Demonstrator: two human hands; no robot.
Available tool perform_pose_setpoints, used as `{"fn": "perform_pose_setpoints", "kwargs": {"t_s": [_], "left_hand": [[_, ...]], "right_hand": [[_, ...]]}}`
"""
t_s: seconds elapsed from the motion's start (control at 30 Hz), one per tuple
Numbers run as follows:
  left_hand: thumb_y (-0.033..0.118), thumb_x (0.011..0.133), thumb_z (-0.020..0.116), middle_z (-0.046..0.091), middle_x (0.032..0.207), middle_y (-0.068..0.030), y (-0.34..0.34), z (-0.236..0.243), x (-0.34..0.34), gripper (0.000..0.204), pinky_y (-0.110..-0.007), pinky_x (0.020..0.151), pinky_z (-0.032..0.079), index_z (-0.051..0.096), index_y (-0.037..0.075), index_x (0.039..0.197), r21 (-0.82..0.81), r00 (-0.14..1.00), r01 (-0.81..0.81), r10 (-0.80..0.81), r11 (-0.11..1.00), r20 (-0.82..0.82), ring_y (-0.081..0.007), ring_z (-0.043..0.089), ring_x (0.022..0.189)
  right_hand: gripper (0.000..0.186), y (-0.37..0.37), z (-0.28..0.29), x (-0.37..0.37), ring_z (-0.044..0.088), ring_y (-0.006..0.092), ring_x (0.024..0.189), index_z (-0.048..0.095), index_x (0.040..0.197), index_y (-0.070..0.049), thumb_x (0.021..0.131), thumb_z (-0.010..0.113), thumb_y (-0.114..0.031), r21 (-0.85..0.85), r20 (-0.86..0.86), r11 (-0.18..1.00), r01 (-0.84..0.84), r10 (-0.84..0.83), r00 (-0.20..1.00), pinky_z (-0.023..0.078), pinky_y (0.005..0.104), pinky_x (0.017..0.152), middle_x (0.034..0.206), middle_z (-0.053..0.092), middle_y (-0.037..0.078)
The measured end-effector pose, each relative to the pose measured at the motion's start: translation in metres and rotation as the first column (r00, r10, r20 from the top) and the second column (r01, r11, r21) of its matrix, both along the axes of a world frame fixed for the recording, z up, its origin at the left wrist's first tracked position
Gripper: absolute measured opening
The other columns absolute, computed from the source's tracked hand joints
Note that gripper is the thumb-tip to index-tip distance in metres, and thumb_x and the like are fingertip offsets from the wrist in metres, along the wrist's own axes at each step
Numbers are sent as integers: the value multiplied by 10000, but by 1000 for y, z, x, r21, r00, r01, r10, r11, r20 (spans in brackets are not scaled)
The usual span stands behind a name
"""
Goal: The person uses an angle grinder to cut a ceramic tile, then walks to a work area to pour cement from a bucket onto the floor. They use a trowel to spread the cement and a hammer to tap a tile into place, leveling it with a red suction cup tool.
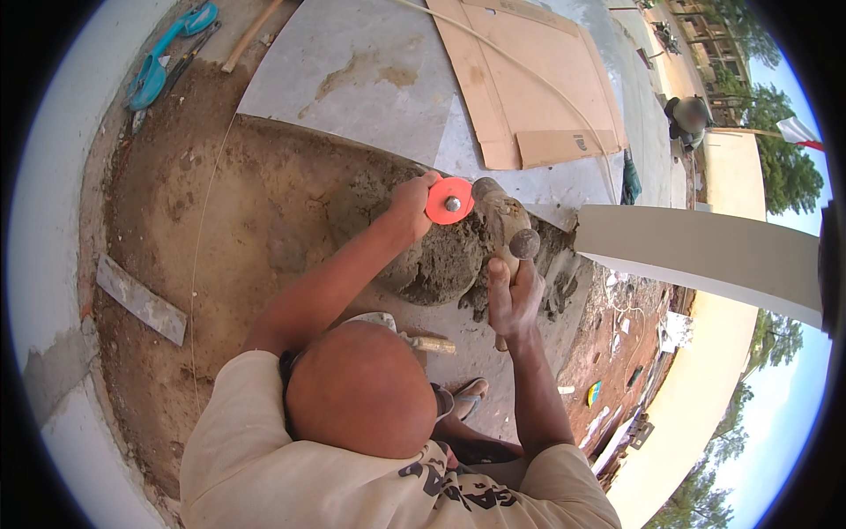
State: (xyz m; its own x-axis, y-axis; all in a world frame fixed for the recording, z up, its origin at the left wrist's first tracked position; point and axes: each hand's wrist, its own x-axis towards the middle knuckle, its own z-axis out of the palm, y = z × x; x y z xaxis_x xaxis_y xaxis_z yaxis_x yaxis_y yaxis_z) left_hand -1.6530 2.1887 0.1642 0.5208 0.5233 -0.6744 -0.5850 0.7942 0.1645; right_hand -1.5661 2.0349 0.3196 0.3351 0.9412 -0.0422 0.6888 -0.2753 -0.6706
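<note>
"How's the grip?"

"The left hand (411, 210) is wrapped round the chisel (451, 204) behind its round orange-red guard, though most of the fingers are hidden from me. The right hand (517, 295) is clenched on the handle of a hammer (508, 219)."

"And where's that chisel, exactly?"

"Above the rough grey lump (436, 264), just off the near edge of the slab (291, 84). The guard covers the tip, so I can't tell whether it touches. On the lump's near side there's a trowel (432, 345), partly hidden."

"What step would you call this?"

"Lining up a blow, I'd guess: the hammer head is just beside the guard. A strike would call for a steady left hand and the hammer landing square on the steel end, away from the knuckles."

"Any containers about?"

"None I can make out. The cardboard (533, 97) lies flat toward the slab's right near corner. Farther out, a pale strip (141, 298) lies well apart from the slab's left corner, and past its left edge there's a teal tool (167, 57) beside the white wall (66, 194)."
</note>
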Motion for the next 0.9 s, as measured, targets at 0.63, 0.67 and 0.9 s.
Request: {"fn": "perform_pose_setpoints", "kwargs": {"t_s": [0.63, 0.67, 0.9], "left_hand": [[152, 1058, 455, 589, 1163, -137, 9, -19, 9, 180, -450, 868, 573, 502, -6, 1133, -52, 985, 68, -59, 996, 163, -262, 643, 986], [152, 1055, 459, 590, 1134, -131, 16, -27, 12, 175, -444, 852, 573, 500, -2, 1125, -24, 982, 43, -38, 999, 184, -258, 640, 961], [207, 1039, 500, 610, 1069, -114, -11, -12, -7, 212, -406, 877, 557, 535, 18, 1129, 93, 997, 74, -70, 993, -45, -211, 629, 951]], "right_hand": [[291, 10, -42, -2, 663, 401, 615, 524, 1035, 6, 986, 596, -272, -68, 108, 997, -41, 48, 993, 501, 448, 565, 687, 633, 217], [302, 14, -35, -1, 661, 403, 614, 526, 1035, 8, 986, 599, -281, -69, 101, 997, -33, 39, 994, 500, 448, 565, 685, 631, 218], [396, 17, 0, -14, 671, 290, 615, 538, 1125, 28, 992, 604, -339, -34, 46, 999, 20, -19, 999, 520, 396, 599, 721, 652, 175]]}}
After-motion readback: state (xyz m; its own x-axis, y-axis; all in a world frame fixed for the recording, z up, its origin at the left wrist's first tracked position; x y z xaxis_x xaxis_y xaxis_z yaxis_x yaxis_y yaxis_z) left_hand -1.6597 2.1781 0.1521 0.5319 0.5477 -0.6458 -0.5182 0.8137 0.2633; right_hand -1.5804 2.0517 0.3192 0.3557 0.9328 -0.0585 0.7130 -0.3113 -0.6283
